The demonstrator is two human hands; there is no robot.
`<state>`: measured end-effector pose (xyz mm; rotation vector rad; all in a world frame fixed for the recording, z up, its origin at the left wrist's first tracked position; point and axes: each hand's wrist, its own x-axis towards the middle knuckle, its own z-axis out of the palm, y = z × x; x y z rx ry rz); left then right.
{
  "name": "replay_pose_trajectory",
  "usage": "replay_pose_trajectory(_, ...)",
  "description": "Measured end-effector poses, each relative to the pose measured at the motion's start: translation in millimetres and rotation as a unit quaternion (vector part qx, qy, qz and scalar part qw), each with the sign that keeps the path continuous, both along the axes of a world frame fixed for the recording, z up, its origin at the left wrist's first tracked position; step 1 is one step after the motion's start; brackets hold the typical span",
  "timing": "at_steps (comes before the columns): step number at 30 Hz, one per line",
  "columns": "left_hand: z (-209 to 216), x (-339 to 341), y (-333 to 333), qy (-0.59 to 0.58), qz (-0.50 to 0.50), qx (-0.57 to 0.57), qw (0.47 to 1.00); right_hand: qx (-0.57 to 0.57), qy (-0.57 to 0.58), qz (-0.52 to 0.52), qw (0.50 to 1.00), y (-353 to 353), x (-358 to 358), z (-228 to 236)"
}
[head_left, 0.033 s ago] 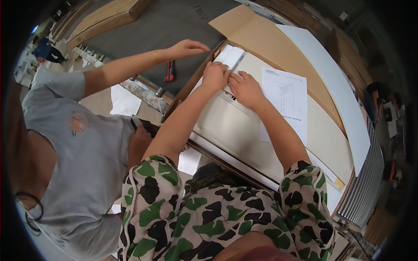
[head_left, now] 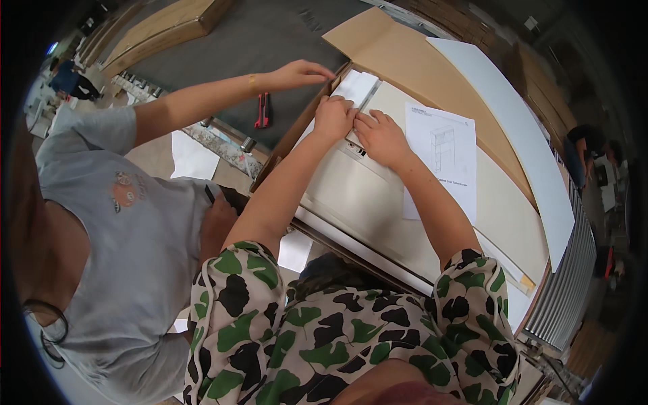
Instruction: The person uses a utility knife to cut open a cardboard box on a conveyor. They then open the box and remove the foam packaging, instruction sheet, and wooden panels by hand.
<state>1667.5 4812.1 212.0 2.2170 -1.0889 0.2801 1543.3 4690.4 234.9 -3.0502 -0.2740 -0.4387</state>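
Note:
My left hand [head_left: 334,119] and my right hand [head_left: 382,140] meet over the far part of an opened cardboard box [head_left: 268,164]. Their fingers are bent and drawn together at a narrow gap between a white piece [head_left: 356,88] and a cream-coloured panel [head_left: 405,101]. What the fingertips hold is hidden under them. Just below the fingers, a small metallic part with dark slots [head_left: 356,149] shows in the panel. Beside my right forearm, an instruction sheet [head_left: 442,158] with a line drawing of a cabinet lies on the panel.
At my left a person in a grey shirt [head_left: 145,223] reaches a hand [head_left: 302,73] to the box's edge. A red and black cutter [head_left: 262,111] lies on the dark surface [head_left: 290,34]. A white board [head_left: 503,128] leans along the box's right flap; rollers [head_left: 563,300] are beyond.
The other person's reaching hand has shifted slightly right, closer to the box's edge, and their body has leaned a little. My hands stay in place.

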Motion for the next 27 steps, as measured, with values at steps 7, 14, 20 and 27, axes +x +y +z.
replay_pose_trajectory(7, -49, -6, -22, -0.076, -0.043, -0.047, 0.995, 0.149, -0.066, -0.023, 0.986, -24, -35, -22)
replay_pose_trajectory(14, -32, -15, 11, -0.181, -0.089, 0.025, 0.979, 0.232, -0.126, -0.112, 0.958, -34, -204, 5)
replay_pose_trajectory(20, -11, -36, 2, -0.11, -0.068, 0.135, 0.982, 0.101, -0.148, -0.462, 0.869, -134, -493, 26)
replay_pose_trajectory(27, 38, -217, -52, -0.167, -0.125, 0.108, 0.972, 0.106, 0.379, -0.567, 0.724, -179, -657, 51)
